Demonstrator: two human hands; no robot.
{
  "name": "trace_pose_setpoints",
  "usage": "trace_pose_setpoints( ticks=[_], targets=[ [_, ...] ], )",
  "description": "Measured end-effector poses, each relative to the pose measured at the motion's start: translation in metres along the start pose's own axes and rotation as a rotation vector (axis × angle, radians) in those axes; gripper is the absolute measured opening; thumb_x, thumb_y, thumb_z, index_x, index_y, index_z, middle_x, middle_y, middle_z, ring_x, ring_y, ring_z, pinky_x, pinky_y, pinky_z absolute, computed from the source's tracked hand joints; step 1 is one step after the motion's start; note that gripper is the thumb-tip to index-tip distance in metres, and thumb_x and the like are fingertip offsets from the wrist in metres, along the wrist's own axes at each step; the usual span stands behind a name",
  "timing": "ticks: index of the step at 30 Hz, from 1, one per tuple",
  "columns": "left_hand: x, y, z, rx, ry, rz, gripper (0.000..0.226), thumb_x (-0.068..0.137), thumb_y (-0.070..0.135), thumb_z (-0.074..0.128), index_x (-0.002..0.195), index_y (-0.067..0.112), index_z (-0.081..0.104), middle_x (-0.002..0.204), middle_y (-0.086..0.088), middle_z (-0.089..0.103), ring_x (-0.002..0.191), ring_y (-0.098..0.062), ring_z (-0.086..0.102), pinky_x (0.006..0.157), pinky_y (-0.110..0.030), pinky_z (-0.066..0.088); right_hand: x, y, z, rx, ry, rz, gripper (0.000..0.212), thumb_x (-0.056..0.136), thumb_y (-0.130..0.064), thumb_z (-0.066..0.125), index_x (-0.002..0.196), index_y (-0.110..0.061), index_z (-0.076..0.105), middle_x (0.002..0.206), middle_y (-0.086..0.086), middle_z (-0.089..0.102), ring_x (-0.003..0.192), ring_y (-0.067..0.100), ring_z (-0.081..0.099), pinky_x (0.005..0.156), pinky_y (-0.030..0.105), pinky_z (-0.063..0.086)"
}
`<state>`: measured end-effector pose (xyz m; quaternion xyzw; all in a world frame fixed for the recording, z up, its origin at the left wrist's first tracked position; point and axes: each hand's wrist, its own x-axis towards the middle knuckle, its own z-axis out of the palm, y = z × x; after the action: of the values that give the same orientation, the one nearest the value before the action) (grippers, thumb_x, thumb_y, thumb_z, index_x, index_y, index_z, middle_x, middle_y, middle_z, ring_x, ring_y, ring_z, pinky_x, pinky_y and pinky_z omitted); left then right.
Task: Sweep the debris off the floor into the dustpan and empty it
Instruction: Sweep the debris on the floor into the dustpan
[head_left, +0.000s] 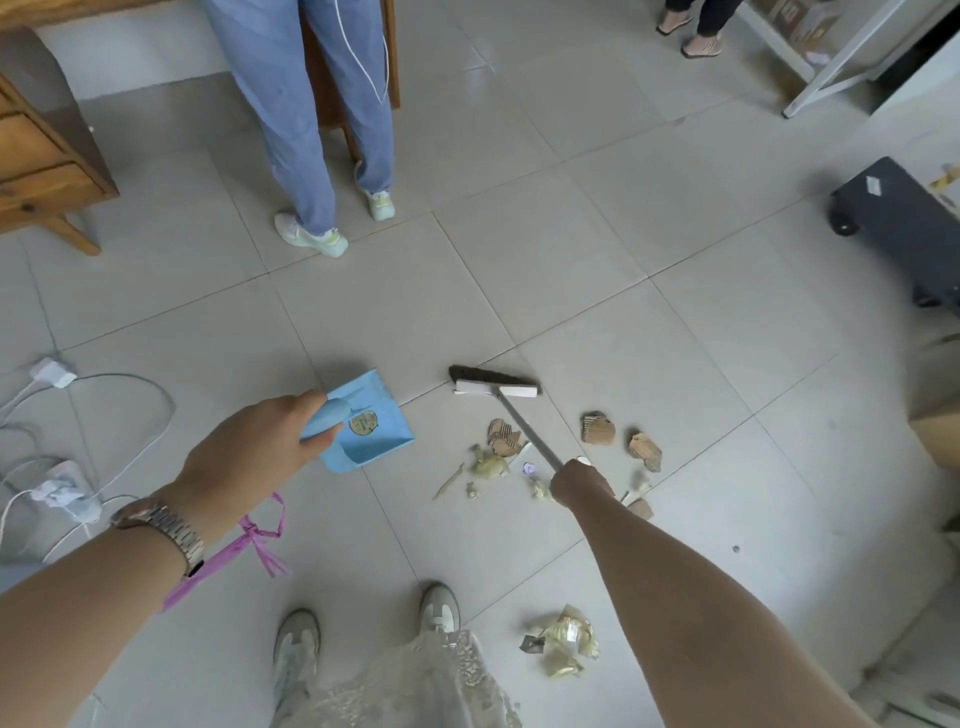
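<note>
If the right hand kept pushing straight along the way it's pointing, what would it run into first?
Probably the torn cardboard scrap beside the broom handle, then the broom head. The right hand points up-left along that handle; depth is unclear, so it might pass above the scrap.

Both forearms are bare; no sleeves reach the visible part of either arm. The left wrist carries a metal link-bracelet wristwatch (165, 525) in a silver and rose tone. A pink-purple ribbon (244, 545), tied in a bow with loose ends, hangs at the same wrist, just beside the wristwatch. The right hand (579, 483) carries no ring or band on its visible part. The lower body is covered by a pale, cream-grey lace-textured garment (415, 686). The feet wear light grey-white low sneakers (296, 649) with darker side stripes and rounded toe caps.
</note>
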<state>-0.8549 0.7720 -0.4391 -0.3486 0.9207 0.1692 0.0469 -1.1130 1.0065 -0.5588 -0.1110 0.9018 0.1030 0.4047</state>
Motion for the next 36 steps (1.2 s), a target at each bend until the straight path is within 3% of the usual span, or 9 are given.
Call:
trace_pose_setpoints(
  ticks=[7, 10, 13, 16, 22, 25, 27, 32, 36],
  targets=[
    [0.028, 0.006, -0.004, -0.036, -0.054, 0.130, 0.023, 0.089, 0.036, 0.055, 0.094, 0.013, 0.055, 0.067, -0.006, 0.056, 0.060, -0.030, 0.053, 0.048, -0.031, 0.034, -0.033, 0.036, 0.038, 0.043, -0.069, 0.097, 0.043, 0.089, -0.012, 0.041, 0.131, -0.010, 0.053, 0.080, -0.002, 0.052, 0.072, 0.018, 0.056, 0.063, 0.027, 0.046],
    [0.033, 0.008, -0.012, -0.035, -0.088, 0.198, 0.024, 0.090, 0.037, 0.055, 0.093, 0.012, 0.054, 0.064, -0.003, 0.052, 0.059, -0.029, 0.051, 0.047, -0.030, 0.032, -0.055, 0.032, 0.061, 0.102, -0.109, 0.129, 0.044, 0.089, -0.011, 0.040, 0.131, -0.010, 0.051, 0.098, 0.002, 0.061, 0.085, 0.022, 0.060, 0.069, 0.027, 0.047],
    [0.034, 0.005, -0.023, -0.022, -0.102, 0.254, 0.026, 0.090, 0.039, 0.054, 0.094, 0.013, 0.054, 0.066, -0.004, 0.054, 0.060, -0.030, 0.053, 0.050, -0.032, 0.039, -0.074, 0.024, 0.085, 0.169, -0.133, 0.156, 0.045, 0.088, -0.011, 0.039, 0.132, -0.011, 0.051, 0.109, 0.003, 0.062, 0.082, 0.021, 0.055, 0.071, 0.027, 0.047],
    [0.037, 0.007, -0.033, 0.006, -0.117, 0.313, 0.024, 0.090, 0.037, 0.055, 0.097, 0.014, 0.054, 0.070, -0.003, 0.055, 0.061, -0.027, 0.050, 0.050, -0.031, 0.037, -0.090, 0.018, 0.097, 0.225, -0.147, 0.181, 0.044, 0.088, -0.013, 0.039, 0.130, -0.010, 0.052, 0.088, -0.001, 0.055, 0.073, 0.017, 0.055, 0.068, 0.026, 0.048],
    [0.054, 0.035, -0.051, 0.008, -0.144, 0.386, 0.024, 0.091, 0.038, 0.051, 0.098, 0.015, 0.053, 0.077, -0.005, 0.059, 0.067, -0.028, 0.054, 0.055, -0.033, 0.044, -0.104, 0.033, 0.069, 0.450, -0.107, 0.270, 0.028, 0.089, -0.007, 0.037, 0.112, -0.002, 0.051, 0.069, 0.007, 0.053, 0.053, 0.021, 0.052, 0.054, 0.030, 0.048],
    [0.069, 0.058, -0.052, 0.032, -0.131, 0.421, 0.027, 0.091, 0.040, 0.051, 0.094, 0.013, 0.052, 0.074, -0.005, 0.058, 0.066, -0.030, 0.054, 0.054, -0.033, 0.045, -0.099, 0.052, 0.052, 0.584, -0.099, 0.326, 0.035, 0.091, -0.004, 0.033, 0.124, 0.005, 0.040, 0.064, 0.011, 0.050, 0.049, 0.021, 0.048, 0.045, 0.029, 0.042],
    [0.082, 0.079, -0.047, 0.041, -0.123, 0.444, 0.027, 0.091, 0.041, 0.052, 0.092, 0.014, 0.051, 0.071, -0.005, 0.056, 0.062, -0.030, 0.052, 0.051, -0.033, 0.041, -0.088, 0.069, 0.034, 0.717, -0.057, 0.368, 0.031, 0.091, -0.005, 0.032, 0.119, 0.003, 0.044, 0.062, 0.011, 0.045, 0.047, 0.018, 0.042, 0.041, 0.024, 0.035],
    [0.122, 0.142, -0.019, 0.059, -0.102, 0.507, 0.025, 0.091, 0.039, 0.055, 0.096, 0.015, 0.054, 0.066, -0.004, 0.052, 0.057, -0.029, 0.046, 0.048, -0.030, 0.037, -0.035, 0.124, -0.021, 1.190, 0.014, 0.493, 0.012, 0.087, -0.005, 0.036, 0.094, -0.009, 0.044, 0.070, 0.006, 0.039, 0.052, 0.015, 0.035, 0.038, 0.013, 0.030],
    [0.146, 0.193, 0.008, 0.097, -0.134, 0.569, 0.025, 0.092, 0.040, 0.052, 0.088, 0.016, 0.049, 0.069, -0.009, 0.058, 0.057, -0.032, 0.047, 0.049, -0.034, 0.042, 0.009, 0.166, -0.044, 1.160, 0.014, 0.527, 0.011, 0.090, -0.006, 0.033, 0.082, -0.003, 0.040, 0.067, 0.012, 0.049, 0.045, 0.016, 0.041, 0.046, 0.020, 0.028]
  ],
)
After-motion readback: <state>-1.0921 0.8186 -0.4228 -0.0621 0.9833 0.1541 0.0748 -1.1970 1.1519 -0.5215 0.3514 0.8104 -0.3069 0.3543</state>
